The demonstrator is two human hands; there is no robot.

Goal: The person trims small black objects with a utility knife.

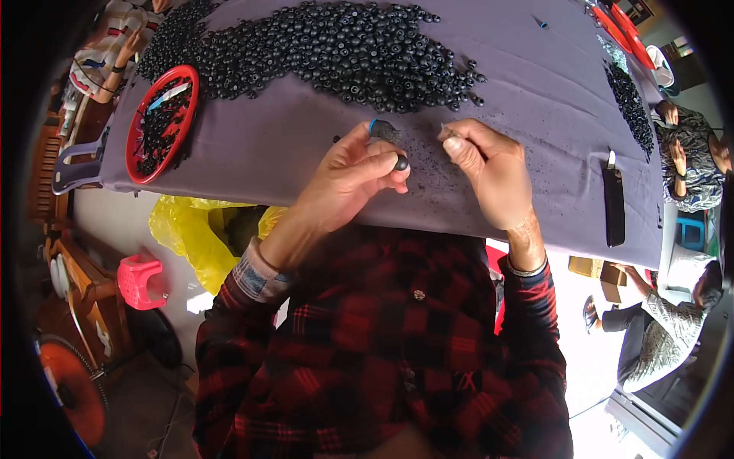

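Observation:
My left hand (344, 180) is closed, pinching a small round black piece (401, 162) between thumb and fingers. A dark finger cover with a blue rim (384, 131) sits on one of its fingers. To the right, my right hand (495, 172) is apart from the left, its thumb and forefinger pressed together on a small thin thing (444, 131), too small to name. Dark crumbs (428, 153) lie on the cloth between the hands. Beyond them spreads a large heap of similar round black pieces (336, 50), several with hollow openings facing up.
A red basket (194, 84) with dark bits stands at the left on the purple tablecloth (267, 126). A black, flat, long object (614, 203) lies at the right. A yellow bag (187, 237) hangs below the near edge. Other people sit around; another dark heap (631, 107) lies far right.

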